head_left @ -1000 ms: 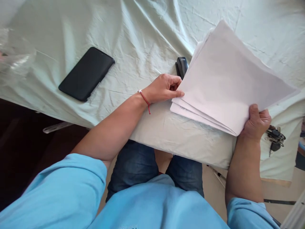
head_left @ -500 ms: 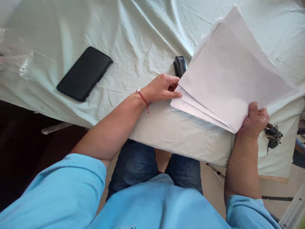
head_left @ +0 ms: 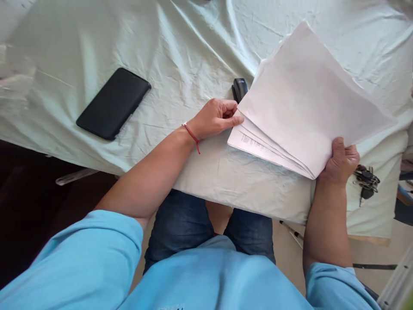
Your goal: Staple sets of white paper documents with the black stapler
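Observation:
A stack of white paper sheets (head_left: 300,94) is tilted over the near edge of the cloth-covered table, its top sheets fanned apart at the lower left corner. Printed lines show on a lower sheet. My left hand (head_left: 217,117), with a red string bracelet at the wrist, pinches the sheets at their left corner between thumb and fingers. At the lower right edge my right hand (head_left: 342,161) grips the stack, thumb on top and fingers mostly beneath. A black stapler (head_left: 240,89) lies just beyond my left fingertips, partly covered by the paper.
A black phone (head_left: 113,103) lies on the pale green tablecloth (head_left: 187,51) to the left. A bunch of keys (head_left: 367,183) rests right of my right hand. Clear plastic (head_left: 16,90) sits at the far left. The table's front edge runs above my legs.
The upper sheets have come down a little toward me, and my left thumb has shifted up along the corner. More layers now show fanned there. Both hands keep their hold.

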`<state>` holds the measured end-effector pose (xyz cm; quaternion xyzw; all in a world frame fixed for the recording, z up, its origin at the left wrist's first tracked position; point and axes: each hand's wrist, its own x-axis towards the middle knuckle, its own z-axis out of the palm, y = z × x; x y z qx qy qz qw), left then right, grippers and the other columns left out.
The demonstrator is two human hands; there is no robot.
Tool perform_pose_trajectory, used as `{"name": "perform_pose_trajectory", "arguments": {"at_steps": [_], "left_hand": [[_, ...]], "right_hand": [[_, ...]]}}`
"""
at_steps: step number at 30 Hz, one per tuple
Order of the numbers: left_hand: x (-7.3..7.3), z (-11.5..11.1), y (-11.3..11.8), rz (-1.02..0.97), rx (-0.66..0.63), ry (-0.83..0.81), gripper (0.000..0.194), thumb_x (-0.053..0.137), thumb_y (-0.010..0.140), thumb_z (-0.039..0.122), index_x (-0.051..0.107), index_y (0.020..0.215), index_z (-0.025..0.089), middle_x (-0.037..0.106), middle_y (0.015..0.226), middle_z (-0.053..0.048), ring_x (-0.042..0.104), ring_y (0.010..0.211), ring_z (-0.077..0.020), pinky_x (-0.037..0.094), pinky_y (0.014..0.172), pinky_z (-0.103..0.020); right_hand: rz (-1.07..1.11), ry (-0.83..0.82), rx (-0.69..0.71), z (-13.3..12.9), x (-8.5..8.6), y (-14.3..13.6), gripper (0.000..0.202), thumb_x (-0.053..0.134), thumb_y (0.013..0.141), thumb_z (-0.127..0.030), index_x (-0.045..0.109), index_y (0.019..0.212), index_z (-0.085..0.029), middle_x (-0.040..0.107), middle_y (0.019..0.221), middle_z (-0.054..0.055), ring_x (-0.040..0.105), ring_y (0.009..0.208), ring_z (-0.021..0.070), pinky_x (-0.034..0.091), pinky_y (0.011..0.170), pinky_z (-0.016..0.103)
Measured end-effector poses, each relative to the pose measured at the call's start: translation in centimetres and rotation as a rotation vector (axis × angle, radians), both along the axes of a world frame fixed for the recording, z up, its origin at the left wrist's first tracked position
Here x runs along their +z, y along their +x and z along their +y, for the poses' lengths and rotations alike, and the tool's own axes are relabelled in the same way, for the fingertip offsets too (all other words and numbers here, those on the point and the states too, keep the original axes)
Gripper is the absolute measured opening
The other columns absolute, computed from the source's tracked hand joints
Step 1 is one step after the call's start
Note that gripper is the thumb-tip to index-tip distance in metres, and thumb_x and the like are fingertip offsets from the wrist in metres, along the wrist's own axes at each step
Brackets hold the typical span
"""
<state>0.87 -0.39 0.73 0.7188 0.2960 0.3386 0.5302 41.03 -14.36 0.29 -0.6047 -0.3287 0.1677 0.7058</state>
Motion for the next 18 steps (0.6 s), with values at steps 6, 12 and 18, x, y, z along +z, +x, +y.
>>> {"name": "perform_pose_trajectory", "arguments": {"at_steps": [6,12,18], "left_hand": [[-0.07,0.14,-0.18,0.055,-0.007,0.003,0.043,0.085,0.103,0.051,0.063,0.079,0.022,0.068,0.071,0.001,0.057,0.067,-0.0123,0.044,0.064,-0.028],[0.02,0.06,-0.07,0.040,-0.045,0.016,0.048,0.093,0.101,0.059,0.071,0.083,0.020,0.071,0.076,0.001,0.062,0.070,-0.0127,0.046,0.064,-0.026],[0.63,0.02,-0.10,0.105,-0.091,0.046,0.023,0.093,0.087,0.032,0.075,0.080,0.020,0.061,0.071,0.005,0.053,0.070,-0.0110,0.041,0.064,-0.026]], "right_hand": [[0.039,0.004,-0.036,0.12,-0.08,-0.30,0.043,0.110,0.078,-0.053,0.081,0.090,-0.024,0.086,0.098,-0.001,0.084,0.115,0.0195,0.069,0.129,0.041],[0.076,0.011,-0.056,0.14,-0.05,0.17,0.035,0.107,0.083,-0.043,0.080,0.090,-0.021,0.086,0.104,0.002,0.084,0.117,0.0186,0.068,0.126,0.035],[0.059,0.012,-0.063,0.16,-0.13,0.32,0.034,0.105,0.084,-0.044,0.080,0.093,-0.023,0.085,0.101,-0.001,0.084,0.114,0.0182,0.068,0.129,0.037]]}}
